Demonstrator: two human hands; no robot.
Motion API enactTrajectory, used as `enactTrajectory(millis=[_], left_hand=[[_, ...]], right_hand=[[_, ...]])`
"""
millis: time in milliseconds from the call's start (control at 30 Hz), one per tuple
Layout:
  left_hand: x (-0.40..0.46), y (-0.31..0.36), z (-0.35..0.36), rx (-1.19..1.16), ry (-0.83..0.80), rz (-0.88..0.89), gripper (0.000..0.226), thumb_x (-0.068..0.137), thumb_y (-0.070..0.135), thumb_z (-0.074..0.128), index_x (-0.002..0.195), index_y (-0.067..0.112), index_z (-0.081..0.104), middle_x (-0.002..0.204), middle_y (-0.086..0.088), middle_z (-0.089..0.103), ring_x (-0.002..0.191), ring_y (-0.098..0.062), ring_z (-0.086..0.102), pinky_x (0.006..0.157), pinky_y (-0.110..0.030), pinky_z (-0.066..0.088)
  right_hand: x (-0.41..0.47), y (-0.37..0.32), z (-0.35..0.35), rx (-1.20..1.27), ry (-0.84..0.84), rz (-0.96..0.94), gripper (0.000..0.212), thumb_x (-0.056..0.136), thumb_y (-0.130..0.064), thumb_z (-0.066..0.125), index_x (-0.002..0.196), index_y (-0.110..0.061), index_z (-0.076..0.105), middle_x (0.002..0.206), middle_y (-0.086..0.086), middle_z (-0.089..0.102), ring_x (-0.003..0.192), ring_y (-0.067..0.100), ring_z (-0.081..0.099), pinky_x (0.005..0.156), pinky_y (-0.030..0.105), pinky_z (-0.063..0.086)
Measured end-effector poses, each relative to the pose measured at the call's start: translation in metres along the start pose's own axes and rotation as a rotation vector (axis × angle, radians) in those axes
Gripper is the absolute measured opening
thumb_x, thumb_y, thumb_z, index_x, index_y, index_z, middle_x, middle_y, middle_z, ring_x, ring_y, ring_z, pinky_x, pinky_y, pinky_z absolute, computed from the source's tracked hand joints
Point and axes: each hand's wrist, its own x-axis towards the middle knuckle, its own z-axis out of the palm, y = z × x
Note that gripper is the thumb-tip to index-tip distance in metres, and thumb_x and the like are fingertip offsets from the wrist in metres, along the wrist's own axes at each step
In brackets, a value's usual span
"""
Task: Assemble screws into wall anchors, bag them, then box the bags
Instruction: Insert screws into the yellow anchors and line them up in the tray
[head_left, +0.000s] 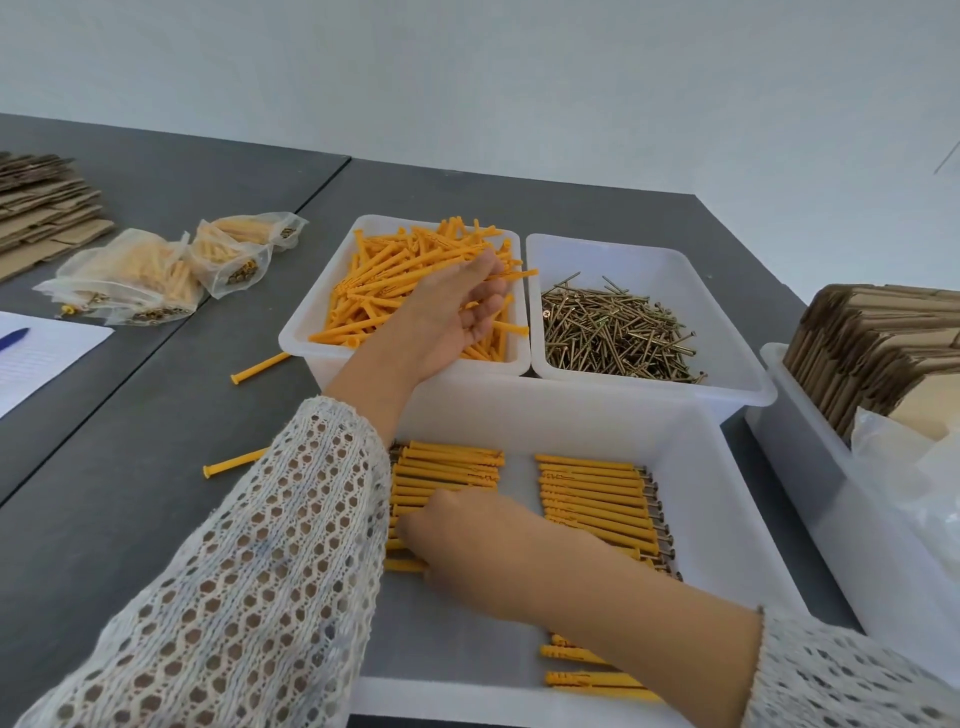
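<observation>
My left hand (452, 306) reaches into the white bin of loose orange wall anchors (374, 296), palm turned right, its fingertips pinching one anchor (519, 274) that pokes over the rim. To the right of that bin stands a white bin of brass screws (618, 332). The near white tray (727, 499) holds two rows of anchors with screws in them (592, 493). My right hand (483, 551) lies back up on the left row (447, 467). Its curled fingers hold the nearest assembled anchor (405, 565) at the row's end; the fingertips are hidden.
Filled clear bags (156, 275) lie at the far left beside flat cardboard (47, 208). A sheet of paper with a blue pen (36, 358) sits at the left edge. Two stray anchors (260, 366) (234, 464) rest on the grey table. A bin of folded cartons (872, 353) stands at the right.
</observation>
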Motion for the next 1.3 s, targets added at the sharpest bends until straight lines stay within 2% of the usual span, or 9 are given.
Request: enactTrajectory(millis=[133, 367, 500, 600, 800, 867, 933, 1067, 1300], left_hand=[[0.000, 0.000, 0.001, 0.021, 0.003, 0.006, 0.022, 0.096, 0.038, 0.062, 0.103, 0.019, 0.069, 0.085, 0.006, 0.069, 0.077, -0.007, 0.064, 0.075, -0.023, 0.051], [0.001, -0.002, 0.006, 0.087, 0.055, 0.055, 0.016, 0.098, 0.030, 0.060, 0.102, 0.017, 0.067, 0.082, 0.004, 0.066, 0.072, -0.008, 0.061, 0.071, -0.024, 0.048], [0.003, -0.015, 0.003, 0.721, 0.245, 0.407, 0.014, 0.098, 0.022, 0.055, 0.096, 0.015, 0.068, 0.085, 0.002, 0.066, 0.076, -0.009, 0.059, 0.070, -0.020, 0.048], [0.001, -0.024, 0.000, 1.220, 0.315, 0.532, 0.014, 0.097, 0.021, 0.052, 0.098, 0.023, 0.065, 0.089, 0.006, 0.063, 0.083, -0.015, 0.059, 0.070, -0.031, 0.051], [0.010, -0.029, 0.000, 1.543, 0.208, 0.291, 0.033, 0.100, 0.029, 0.044, 0.130, 0.039, 0.054, 0.109, 0.003, 0.067, 0.093, -0.023, 0.060, 0.066, -0.031, 0.040], [0.010, -0.029, 0.001, 1.557, 0.166, 0.274, 0.032, 0.101, 0.030, 0.041, 0.127, 0.040, 0.056, 0.110, 0.004, 0.067, 0.094, -0.023, 0.059, 0.063, -0.030, 0.037], [0.008, -0.028, 0.002, 1.524, 0.165, 0.265, 0.032, 0.099, 0.025, 0.039, 0.117, 0.038, 0.062, 0.103, 0.006, 0.067, 0.088, -0.021, 0.058, 0.057, -0.027, 0.032], [0.005, -0.028, 0.003, 1.470, 0.201, 0.282, 0.030, 0.099, 0.020, 0.040, 0.104, 0.037, 0.064, 0.096, 0.010, 0.064, 0.083, -0.015, 0.055, 0.056, -0.027, 0.033], [0.001, -0.030, 0.003, 1.364, 0.278, 0.421, 0.032, 0.103, 0.017, 0.039, 0.112, 0.028, 0.067, 0.112, 0.007, 0.065, 0.098, -0.016, 0.059, 0.078, -0.034, 0.051]], right_hand=[[0.004, 0.001, 0.007, -0.011, 0.084, 0.007, 0.030, 0.092, 0.002, 0.054, 0.121, -0.008, 0.054, 0.081, 0.005, 0.044, 0.080, 0.033, 0.058, 0.042, 0.029, 0.018], [0.009, 0.000, 0.007, 0.052, 0.072, 0.074, 0.017, 0.092, 0.000, 0.055, 0.108, -0.006, 0.055, 0.074, 0.005, 0.042, 0.084, 0.037, 0.060, 0.043, 0.029, 0.021], [0.004, 0.005, -0.002, 0.082, 0.090, 0.057, 0.006, 0.095, -0.014, 0.057, 0.098, -0.009, 0.054, 0.079, 0.011, 0.051, 0.080, 0.035, 0.058, 0.048, 0.031, 0.028], [-0.002, 0.017, -0.022, 0.243, 0.155, 0.078, 0.025, 0.092, -0.025, 0.063, 0.074, -0.018, 0.045, 0.072, 0.000, 0.050, 0.072, 0.027, 0.053, 0.056, 0.033, 0.040], [-0.027, 0.069, -0.066, 0.711, 0.467, 0.267, 0.029, 0.094, -0.028, 0.060, 0.066, -0.021, 0.064, 0.055, -0.008, 0.050, 0.047, 0.001, 0.043, 0.047, 0.016, 0.037], [-0.030, 0.103, -0.071, 0.715, 0.677, 0.458, 0.030, 0.095, -0.026, 0.057, 0.066, -0.022, 0.065, 0.049, -0.009, 0.053, 0.043, 0.001, 0.044, 0.044, 0.016, 0.036], [-0.029, 0.140, -0.065, 0.594, 0.848, 0.698, 0.025, 0.093, -0.018, 0.053, 0.073, -0.004, 0.061, 0.056, -0.001, 0.053, 0.053, 0.012, 0.047, 0.050, 0.023, 0.037], [-0.022, 0.181, -0.033, 0.476, 0.619, 1.002, 0.013, 0.090, -0.011, 0.047, 0.078, -0.008, 0.051, 0.072, 0.006, 0.052, 0.066, 0.024, 0.048, 0.057, 0.028, 0.036], [-0.012, 0.194, -0.025, 0.467, 0.412, 1.064, 0.022, 0.094, -0.025, 0.048, 0.076, -0.013, 0.050, 0.076, 0.003, 0.056, 0.066, 0.019, 0.051, 0.058, 0.028, 0.036]])
